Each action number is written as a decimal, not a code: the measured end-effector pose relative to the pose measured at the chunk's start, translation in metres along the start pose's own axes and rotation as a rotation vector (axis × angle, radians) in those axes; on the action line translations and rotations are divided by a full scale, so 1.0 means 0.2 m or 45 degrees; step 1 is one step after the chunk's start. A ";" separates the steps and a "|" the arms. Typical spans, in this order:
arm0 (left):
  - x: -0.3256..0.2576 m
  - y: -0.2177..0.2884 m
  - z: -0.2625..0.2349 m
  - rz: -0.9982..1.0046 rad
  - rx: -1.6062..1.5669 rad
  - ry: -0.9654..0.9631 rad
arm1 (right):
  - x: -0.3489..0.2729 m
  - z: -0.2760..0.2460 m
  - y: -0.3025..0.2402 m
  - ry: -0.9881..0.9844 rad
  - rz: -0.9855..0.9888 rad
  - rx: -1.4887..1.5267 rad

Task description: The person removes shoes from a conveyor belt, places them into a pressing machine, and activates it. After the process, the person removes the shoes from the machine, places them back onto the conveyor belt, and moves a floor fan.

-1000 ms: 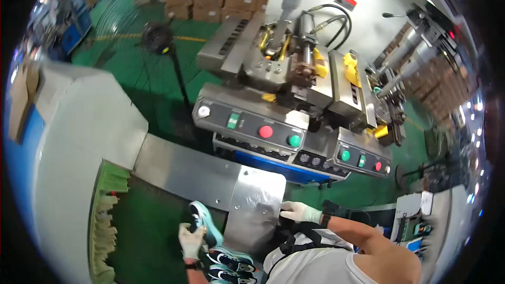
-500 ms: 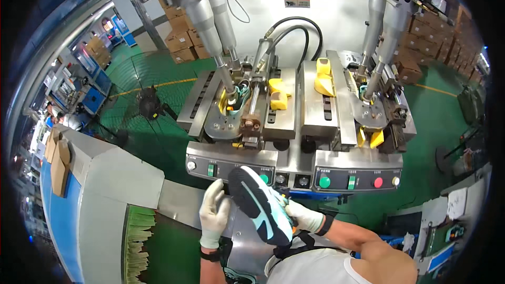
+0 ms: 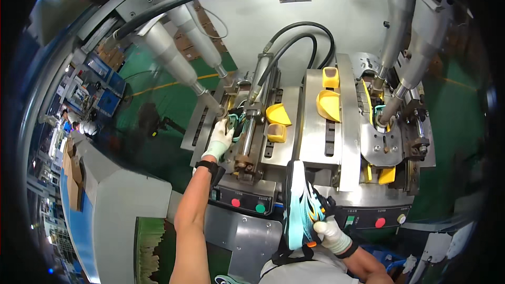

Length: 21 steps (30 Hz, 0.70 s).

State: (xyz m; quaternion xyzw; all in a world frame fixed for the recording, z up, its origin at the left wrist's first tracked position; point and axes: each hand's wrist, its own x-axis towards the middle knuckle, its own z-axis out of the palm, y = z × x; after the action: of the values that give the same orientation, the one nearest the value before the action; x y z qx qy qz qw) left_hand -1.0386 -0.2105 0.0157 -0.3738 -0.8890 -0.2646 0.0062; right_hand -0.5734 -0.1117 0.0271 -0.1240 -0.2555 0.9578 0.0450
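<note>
My right hand (image 3: 332, 234), in a white glove, grips a black, white and teal sneaker (image 3: 301, 208) in front of the machine. The shoe stands toe up, with its laced side toward that hand. My left hand (image 3: 220, 139), also gloved, reaches into the machine's left station. Its fingers close on a black and teal sneaker (image 3: 235, 125) lying below the left press rods (image 3: 209, 102). Part of that shoe is hidden by the hand and the metal fittings.
Yellow pads (image 3: 278, 114) sit on the middle metal blocks. In the right station, teal shoe parts show under more press rods (image 3: 394, 105). A control panel (image 3: 247, 200) with coloured buttons runs along the front. A grey and blue conveyor housing (image 3: 126, 194) stands left.
My left hand has gone forward from beside the held sneaker into the left station. The sneaker in my right hand has turned from sole-on to side-on. The view has moved closer to the machine.
</note>
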 end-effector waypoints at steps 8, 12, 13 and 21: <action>0.36 -0.11 0.33 -0.188 0.093 -0.091 | -0.11 0.20 -0.10 0.300 -0.072 -0.076; 0.48 -0.17 0.24 -0.249 0.195 -0.182 | -0.08 0.11 0.00 0.393 0.055 -0.206; 0.50 -0.14 0.21 -0.262 0.167 -0.204 | -0.06 0.12 -0.01 0.395 0.072 -0.233; -0.18 0.07 -0.54 -0.009 -0.243 0.302 | 0.29 0.33 0.05 0.253 -0.102 -0.371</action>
State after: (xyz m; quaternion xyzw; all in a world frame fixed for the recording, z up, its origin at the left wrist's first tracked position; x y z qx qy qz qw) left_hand -1.0233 -0.2777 0.1074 -0.3358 -0.8541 -0.3902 0.0747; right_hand -0.6464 -0.1438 0.0659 -0.2130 -0.3908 0.8910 0.0897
